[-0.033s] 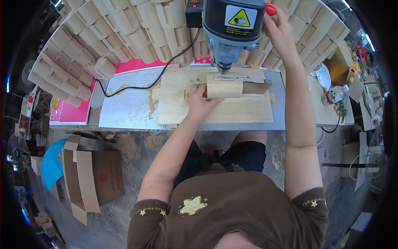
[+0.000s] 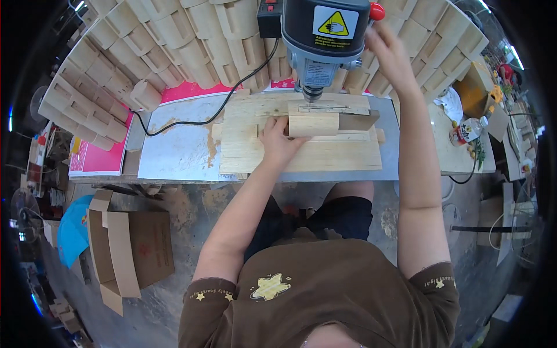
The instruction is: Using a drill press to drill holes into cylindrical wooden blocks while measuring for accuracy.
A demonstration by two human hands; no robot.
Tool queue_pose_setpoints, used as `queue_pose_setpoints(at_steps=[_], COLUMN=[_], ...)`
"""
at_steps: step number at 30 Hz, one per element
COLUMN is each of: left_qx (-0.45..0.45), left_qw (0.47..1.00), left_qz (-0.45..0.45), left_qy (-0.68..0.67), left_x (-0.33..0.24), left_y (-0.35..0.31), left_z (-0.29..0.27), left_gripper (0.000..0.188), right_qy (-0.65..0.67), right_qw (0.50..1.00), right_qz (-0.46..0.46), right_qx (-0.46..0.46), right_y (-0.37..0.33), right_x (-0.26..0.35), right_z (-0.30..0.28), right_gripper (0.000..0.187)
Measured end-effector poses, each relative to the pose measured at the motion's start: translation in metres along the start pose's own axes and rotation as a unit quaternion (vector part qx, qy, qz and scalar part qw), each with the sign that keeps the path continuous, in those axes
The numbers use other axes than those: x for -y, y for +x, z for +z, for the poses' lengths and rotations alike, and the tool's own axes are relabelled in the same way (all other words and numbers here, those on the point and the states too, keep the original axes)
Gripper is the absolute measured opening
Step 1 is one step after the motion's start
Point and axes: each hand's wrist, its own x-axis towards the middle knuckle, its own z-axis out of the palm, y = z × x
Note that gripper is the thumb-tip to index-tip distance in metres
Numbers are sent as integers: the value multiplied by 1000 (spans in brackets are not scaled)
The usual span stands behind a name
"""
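Observation:
My left hand (image 2: 279, 145) grips the left end of a pale wooden cylinder (image 2: 316, 124), its thumb along the near side and its fingers partly hidden. From the cylinder's right end a flat grey bar (image 2: 358, 121) sticks out. Both lie on a wooden board jig (image 2: 301, 158) with strips on it. Just above and behind the cylinder hangs the chuck (image 2: 312, 93) of a drill press (image 2: 290, 40). My right hand (image 2: 395, 58) is raised at the machine's right side, just below a red knob (image 2: 377, 11). Its fingers are bent, and the tips are blurred against the machine.
Tall stacks of slotted wooden cylinders (image 2: 191, 46) line the back of the table (image 2: 174, 148). A black cable (image 2: 232, 95) runs across its left part. On the right stands a plastic bottle (image 2: 469, 131). An open cardboard box (image 2: 139, 243) and a blue umbrella (image 2: 74, 226) are at floor level, left.
My right hand has dropped slightly away from the red knob, which now shows whole. My left hand and the wooden cylinder look the same.

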Motion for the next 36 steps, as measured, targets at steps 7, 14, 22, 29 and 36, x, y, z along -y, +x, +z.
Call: queue_pose_setpoints(at_steps=[7,14,22,29,36], left_qx=[-8,-43,-195,-284,-336], left_qw=[995,994,976,940,909], left_qz=[-14,22,-36,-89,-64], left_qy=[-99,-99,-91,164,239], left_x=[11,32,78,98,153], left_y=[5,-10,-22,-42,-64], left_z=[15,-46,-207,-296,-271], left_gripper=[51,49,50,44,80], right_qy=[-168,-257,-237,-256,-273], right_qw=[950,952,956,950,947], right_qz=[92,23,-29,-32,-19], right_qx=[245,164,173,174,170], right_y=[-119,-142,-167,-174,-176], right_x=[-40,-32,-14,-5,-4], right_z=[10,16,15,20,23], right_gripper=[38,25,25,27,28])
